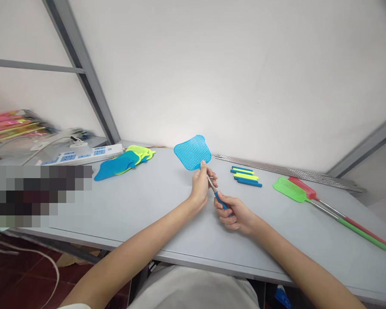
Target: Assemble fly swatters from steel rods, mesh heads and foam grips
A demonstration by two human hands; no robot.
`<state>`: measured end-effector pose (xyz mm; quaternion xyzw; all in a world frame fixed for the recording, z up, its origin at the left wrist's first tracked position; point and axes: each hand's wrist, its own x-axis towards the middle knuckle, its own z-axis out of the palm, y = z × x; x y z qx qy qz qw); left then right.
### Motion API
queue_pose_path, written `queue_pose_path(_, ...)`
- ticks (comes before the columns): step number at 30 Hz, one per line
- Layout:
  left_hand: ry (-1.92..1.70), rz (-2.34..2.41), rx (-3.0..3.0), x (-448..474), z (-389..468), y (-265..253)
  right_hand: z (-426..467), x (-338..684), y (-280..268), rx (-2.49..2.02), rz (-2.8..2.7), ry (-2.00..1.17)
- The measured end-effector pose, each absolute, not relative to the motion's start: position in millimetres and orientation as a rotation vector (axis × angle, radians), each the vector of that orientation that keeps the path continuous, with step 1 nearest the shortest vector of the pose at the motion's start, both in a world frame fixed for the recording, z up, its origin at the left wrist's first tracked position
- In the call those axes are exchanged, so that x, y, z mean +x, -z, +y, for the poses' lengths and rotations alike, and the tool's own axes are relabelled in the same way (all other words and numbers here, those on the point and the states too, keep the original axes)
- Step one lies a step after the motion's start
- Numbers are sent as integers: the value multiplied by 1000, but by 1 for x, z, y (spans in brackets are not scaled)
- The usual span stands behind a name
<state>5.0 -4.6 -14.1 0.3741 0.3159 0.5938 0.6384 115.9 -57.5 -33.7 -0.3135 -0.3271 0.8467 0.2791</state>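
A blue fly swatter [193,151] with a perforated paddle is held above the middle of the table, paddle tilted up and away from me. My left hand [202,186] is closed around its neck, thumb lying against the paddle's lower edge. A short length of metal rod shows between my two hands. At the rod's near end, my right hand [233,210] grips the blue handle sleeve [219,199]. Several blue and yellow sleeves [246,176] lie in a small group to the right of the swatter.
Blue and yellow paddles [119,165] are piled at left, beside a white power strip [83,154]. Thin metal rods [286,169] lie along the wall. A green swatter [291,190] and a red swatter [304,186] rest at right. Metal frame posts [80,68] stand behind.
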Motion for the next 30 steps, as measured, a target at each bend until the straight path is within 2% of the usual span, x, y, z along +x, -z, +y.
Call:
queue_pose_path(7,-1354,738,836,6,-5,16,-54,120,35,-923,-978,-2193)
queue_pose_path(21,-1200,775,1011,20,-18,31,-36,148,23,-1262,-1457,-1406)
queue_pose_path(30,-1213,753,1072,19,-16,34,-27,155,25,-1249,-1483,-1155)
